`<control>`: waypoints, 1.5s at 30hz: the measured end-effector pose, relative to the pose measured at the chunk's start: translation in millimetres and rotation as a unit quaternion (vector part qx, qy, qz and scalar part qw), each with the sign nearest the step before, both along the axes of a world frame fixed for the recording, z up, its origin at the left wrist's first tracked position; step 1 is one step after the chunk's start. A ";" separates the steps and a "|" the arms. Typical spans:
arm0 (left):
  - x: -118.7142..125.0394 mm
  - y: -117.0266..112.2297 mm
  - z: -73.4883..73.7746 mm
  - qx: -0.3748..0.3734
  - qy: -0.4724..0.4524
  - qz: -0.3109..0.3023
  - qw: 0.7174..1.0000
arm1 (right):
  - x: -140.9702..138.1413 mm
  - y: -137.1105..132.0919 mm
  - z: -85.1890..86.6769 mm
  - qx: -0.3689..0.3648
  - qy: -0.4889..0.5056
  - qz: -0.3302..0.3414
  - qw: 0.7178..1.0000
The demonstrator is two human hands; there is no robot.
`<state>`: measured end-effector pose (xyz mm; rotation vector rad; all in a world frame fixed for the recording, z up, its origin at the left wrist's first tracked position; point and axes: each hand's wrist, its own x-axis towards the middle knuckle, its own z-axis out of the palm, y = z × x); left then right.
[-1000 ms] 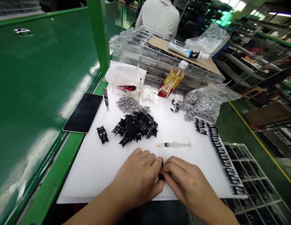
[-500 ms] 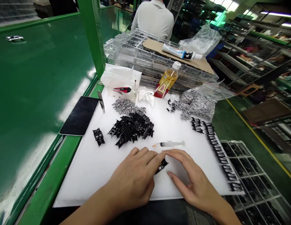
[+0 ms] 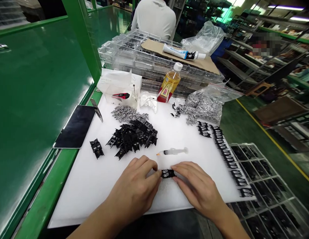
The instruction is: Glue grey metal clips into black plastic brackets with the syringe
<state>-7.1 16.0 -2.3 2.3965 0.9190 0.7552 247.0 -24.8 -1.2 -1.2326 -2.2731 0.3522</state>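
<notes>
Over the white board [image 3: 94, 196], a small black plastic part [image 3: 167, 173] with grey pieces on its top lies between my hands. My left hand [image 3: 134, 187] pinches its left end, with the fingers curled. The thumb and fingertips of my right hand [image 3: 201, 186] close around its right end. Just beyond the part lies a syringe [image 3: 174, 151] with an orange tip. Farther left is a heap of black plastic parts [image 3: 134, 136], with one separate black part [image 3: 96, 148] beside it. Small grey pieces [image 3: 125, 113] are piled behind the heap.
Rows of black parts [image 3: 229, 159] line the board's right edge. Behind stand a drink bottle [image 3: 169, 83], a bag of grey pieces [image 3: 206, 103] and stacked clear trays [image 3: 119, 56] bearing a glue tube [image 3: 181, 52]. A tablet [image 3: 75, 126] and tweezers [image 3: 97, 109] lie left. A person sits beyond.
The black part has turned level and shows more clearly between my hands. My right thumb and fingers have closed onto its right end. The whole view has shifted slightly.
</notes>
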 end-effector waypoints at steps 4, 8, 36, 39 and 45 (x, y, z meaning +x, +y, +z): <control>-0.7 0.5 -2.9 0.015 -0.010 0.001 1.000 | -1.1 1.7 -2.7 0.006 0.016 -0.007 1.000; 0.1 1.6 -4.6 0.030 -0.017 0.003 0.999 | -2.6 5.2 -3.5 0.004 0.029 -0.008 1.000; -0.5 9.7 -5.9 0.101 -0.011 0.006 0.995 | 141.4 78.7 5.9 0.006 -0.168 -0.339 0.926; 0.0 8.4 -5.4 0.102 -0.013 0.003 0.995 | 135.2 76.4 11.6 0.013 -0.144 -0.337 0.930; 0.8 6.2 -1.2 0.098 -0.008 0.005 0.995 | 66.0 58.3 34.4 -0.028 -0.032 -0.216 0.975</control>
